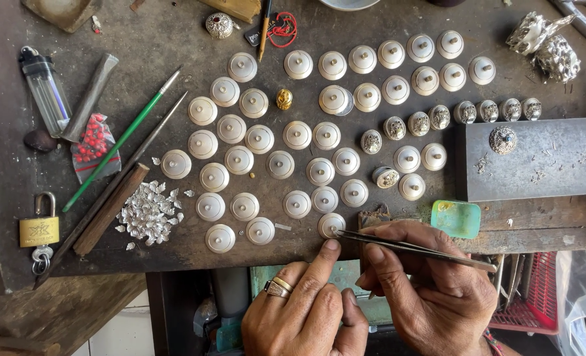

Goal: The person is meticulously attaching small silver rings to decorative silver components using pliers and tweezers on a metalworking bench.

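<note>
My right hand (425, 283) grips slim metal tweezers (411, 247) whose tips reach a round silver domed piece (330, 225) at the near edge of the dark workbench (148, 39). My left hand (306, 306), with two rings on one finger, holds nothing; its forefinger tip touches the bench edge just below that piece. Several more plain silver domes (297, 134) lie spread over the bench. Several ornate filigree domes (419, 123) lie in a row to the right.
A heap of small silver leaf shapes (149, 212) lies at left, beside a wooden stick, a green-handled tool (118, 142), a bag of red beads (93, 140), a lighter (45, 89) and a brass padlock (39, 227). A steel block (537, 158) and green pad (456, 218) sit right.
</note>
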